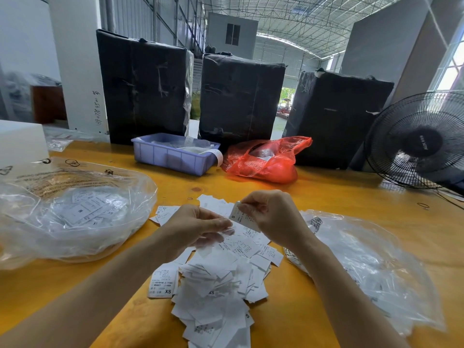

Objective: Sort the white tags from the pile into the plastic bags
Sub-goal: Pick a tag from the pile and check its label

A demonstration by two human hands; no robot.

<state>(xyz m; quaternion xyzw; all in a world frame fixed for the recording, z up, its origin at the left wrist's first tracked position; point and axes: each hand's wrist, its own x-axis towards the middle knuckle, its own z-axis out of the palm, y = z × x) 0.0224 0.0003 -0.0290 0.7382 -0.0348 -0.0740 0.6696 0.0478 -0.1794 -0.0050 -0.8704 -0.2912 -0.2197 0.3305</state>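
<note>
Surface: yellow wood, lit by daylight.
Bales: three, wrapped in black, stood along the far edge.
Fan: black, placed at the right.
Roof: metal trusses.
Window: at the right.

You are working at an orange table. A pile of white tags is lying on it in front of you, between a clear bag of tags on your left and another clear bag on your right. Farther back a blue bin, a red bag and a black fan are sitting on it.
</note>
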